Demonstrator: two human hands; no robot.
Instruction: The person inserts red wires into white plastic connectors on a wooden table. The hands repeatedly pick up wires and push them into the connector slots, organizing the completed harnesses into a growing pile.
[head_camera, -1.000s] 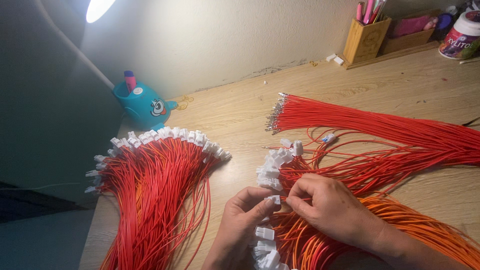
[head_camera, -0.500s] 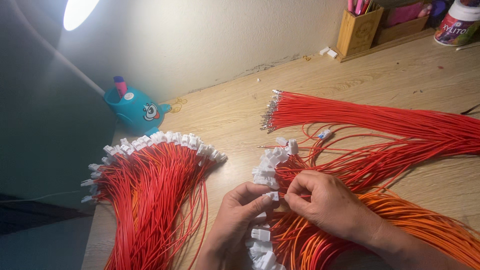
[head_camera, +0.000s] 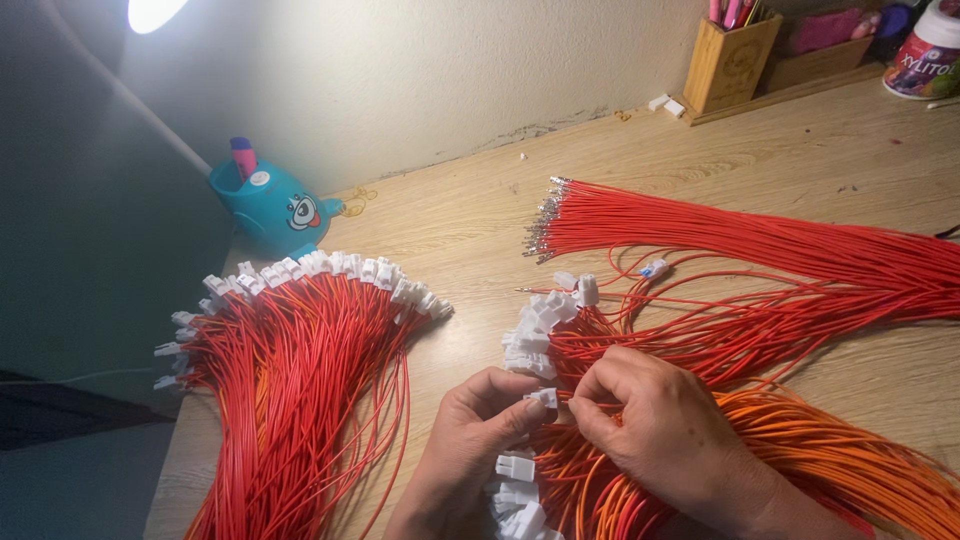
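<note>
Head-camera view was directed down at a wooden tabletop (head_camera: 450, 215) covered with wire bundles. A small white connector (head_camera: 543, 398) was pinched between the thumb and fingers of the left hand (head_camera: 470, 440), close to the near edge of the tabletop. The right hand (head_camera: 660, 430) was clenched around a thin red wire, its fingertips touching the connector. Just beyond both hands, a cluster of white-capped red wires (head_camera: 545, 325) was heaped, with orange wires (head_camera: 850, 450) spread to the right. A fanned bundle of finished red wires (head_camera: 290, 370) was laid near the left edge, and a bare-ended red bundle (head_camera: 720, 230) stretched toward the right edge. A blue pen holder (head_camera: 265, 205) was stood at the far left, and a wooden holder (head_camera: 728, 65) near the far right corner.
</note>
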